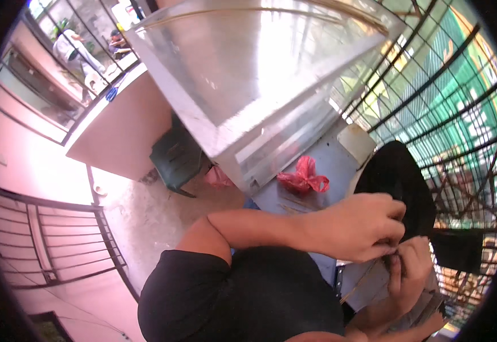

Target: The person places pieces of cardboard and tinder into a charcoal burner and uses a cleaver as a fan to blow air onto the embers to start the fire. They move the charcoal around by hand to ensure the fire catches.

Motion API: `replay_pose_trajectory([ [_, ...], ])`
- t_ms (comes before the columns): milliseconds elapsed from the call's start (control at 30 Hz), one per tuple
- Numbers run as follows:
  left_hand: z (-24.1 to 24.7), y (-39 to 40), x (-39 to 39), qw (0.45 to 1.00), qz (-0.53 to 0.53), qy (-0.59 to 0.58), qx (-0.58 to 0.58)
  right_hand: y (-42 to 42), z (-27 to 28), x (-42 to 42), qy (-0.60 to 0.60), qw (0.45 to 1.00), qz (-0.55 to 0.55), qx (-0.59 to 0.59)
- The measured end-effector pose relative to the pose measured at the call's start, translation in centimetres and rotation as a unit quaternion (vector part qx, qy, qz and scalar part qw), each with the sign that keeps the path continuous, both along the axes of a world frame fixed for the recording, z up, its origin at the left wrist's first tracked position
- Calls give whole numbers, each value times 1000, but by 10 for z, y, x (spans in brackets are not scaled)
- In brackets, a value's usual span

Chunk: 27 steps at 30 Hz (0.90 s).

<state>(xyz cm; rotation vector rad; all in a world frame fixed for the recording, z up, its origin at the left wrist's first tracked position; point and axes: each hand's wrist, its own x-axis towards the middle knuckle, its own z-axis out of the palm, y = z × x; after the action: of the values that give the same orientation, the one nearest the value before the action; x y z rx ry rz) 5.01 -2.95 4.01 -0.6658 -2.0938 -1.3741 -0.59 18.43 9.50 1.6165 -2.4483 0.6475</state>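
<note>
My left hand [366,226] reaches across from the left, its fingers bent and pinched together. Its fingertips meet those of my right hand [411,267] at a small dark piece [389,258], mostly hidden between them. A thin light-brown stick [359,283] slants down and left from this spot; its upper end is hidden by the fingers. Just beyond the hands stands a large round black object [396,188], perhaps a pan. Left of it, a knotted pink plastic bag [303,177] lies on the blue-grey tabletop [338,158], with several thin sticks [295,205] beside it.
A glass display case [231,111] with a whitish frame fills the upper middle. Wire grille [428,98] runs along the right. A green plastic chair [176,160] and a pink bag [218,177] are left of the case. Two people are beyond the window bars, upper left.
</note>
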Motion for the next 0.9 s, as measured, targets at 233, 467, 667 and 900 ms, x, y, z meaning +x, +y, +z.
replay_pose_trajectory([
  [233, 13, -5, -11, 997, 4, -64, -34, -10, 2, -25, -31, 999, 19, 0],
  [467, 18, 4, -6, 954, -63, -279, 91, -1, -6, -15, 118, 991, 53, -28],
  [667, -10, -4, -3, 892, 70, -369, 253, 4, -14, 12, 228, 964, 72, -118],
  [900, -11, -15, -10, 906, 51, -261, 330, 33, -24, -62, 70, 976, -94, -183],
])
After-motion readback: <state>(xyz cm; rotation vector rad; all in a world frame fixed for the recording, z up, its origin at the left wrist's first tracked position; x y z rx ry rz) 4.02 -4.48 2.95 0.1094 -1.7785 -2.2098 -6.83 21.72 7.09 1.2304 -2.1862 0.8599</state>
